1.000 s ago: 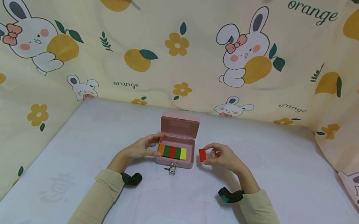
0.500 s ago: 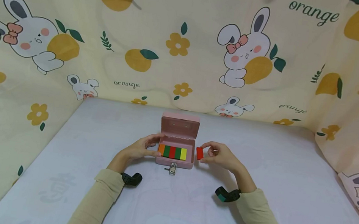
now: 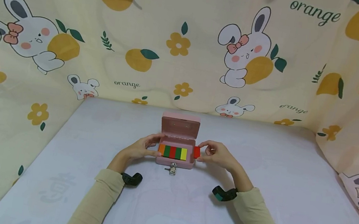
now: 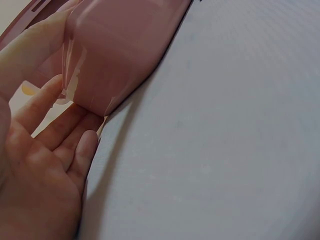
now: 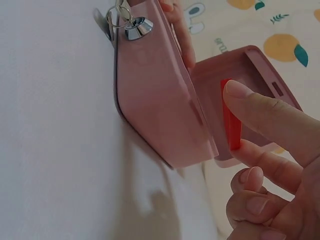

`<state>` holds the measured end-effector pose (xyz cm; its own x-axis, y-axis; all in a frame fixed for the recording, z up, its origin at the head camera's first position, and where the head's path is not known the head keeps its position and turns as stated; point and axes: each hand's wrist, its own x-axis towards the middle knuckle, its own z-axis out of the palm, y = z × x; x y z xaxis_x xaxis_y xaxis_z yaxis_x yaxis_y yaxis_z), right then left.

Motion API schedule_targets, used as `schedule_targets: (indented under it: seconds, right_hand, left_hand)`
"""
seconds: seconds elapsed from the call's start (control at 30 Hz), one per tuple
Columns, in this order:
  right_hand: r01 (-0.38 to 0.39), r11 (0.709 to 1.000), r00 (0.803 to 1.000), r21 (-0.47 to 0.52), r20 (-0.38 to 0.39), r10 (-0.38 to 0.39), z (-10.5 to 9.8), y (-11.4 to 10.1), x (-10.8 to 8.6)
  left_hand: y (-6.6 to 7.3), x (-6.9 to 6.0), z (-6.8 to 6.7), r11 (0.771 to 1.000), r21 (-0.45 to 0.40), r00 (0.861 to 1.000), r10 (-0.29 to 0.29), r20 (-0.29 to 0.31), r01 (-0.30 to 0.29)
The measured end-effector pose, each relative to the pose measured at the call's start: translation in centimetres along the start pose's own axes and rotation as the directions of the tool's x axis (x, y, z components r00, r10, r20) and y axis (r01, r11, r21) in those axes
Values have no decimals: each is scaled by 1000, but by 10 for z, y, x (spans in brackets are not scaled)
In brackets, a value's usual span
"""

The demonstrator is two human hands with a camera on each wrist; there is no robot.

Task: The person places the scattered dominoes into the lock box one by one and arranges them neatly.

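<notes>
A pink metal cash box stands on the table with its lid raised. Orange, green, red and yellow blocks lie in a row inside, side by side from the box's left wall. My left hand holds the box at its left end, thumb at the front and fingers toward the back; the left wrist view shows the thumb over the rim. Between thumb and index finger, my right hand pinches a red block by its ends. In the head view this block is at the box's right wall, raised above the rim.
A lock with keys sits on the front of the box. White cloth covers the table, and a patterned curtain hangs behind it and along the sides. Each wrist wears a dark camera.
My right hand has moved left with the red block, from beside the box to its right wall. The left hand and the box have stayed in place.
</notes>
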<state>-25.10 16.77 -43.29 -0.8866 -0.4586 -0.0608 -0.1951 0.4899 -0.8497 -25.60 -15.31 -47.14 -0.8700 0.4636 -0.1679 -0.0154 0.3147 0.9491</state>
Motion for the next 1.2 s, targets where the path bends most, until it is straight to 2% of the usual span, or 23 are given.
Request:
schedule_targets:
  seconds: [0.07,0.27,0.63,1.0,1.2]
  right_hand:
    - [-13,1000,1000,2,-7,13,1,-1,0]
    - [12,1000,1000,3,-3,-12,2,-2,0]
    - [10,1000,1000,14,-10,-10,8,-5,3]
    - [26,999,1000,36,-6,-26,14,-3,6]
    - [29,1000,1000,-8,-12,-29,16,-4,9]
  left_hand:
    - [1,0,0,1000,-2,1000,6,3,-6]
    - [2,-1,0,1000,-4,1000,25,10,-25]
    - [0,0,1,1000,-1,1000,-16,-6,16]
    - [0,2,1,1000,12,1000,-4,-5,4]
    - [0,2,1,1000,24,1000,-15,-6,15]
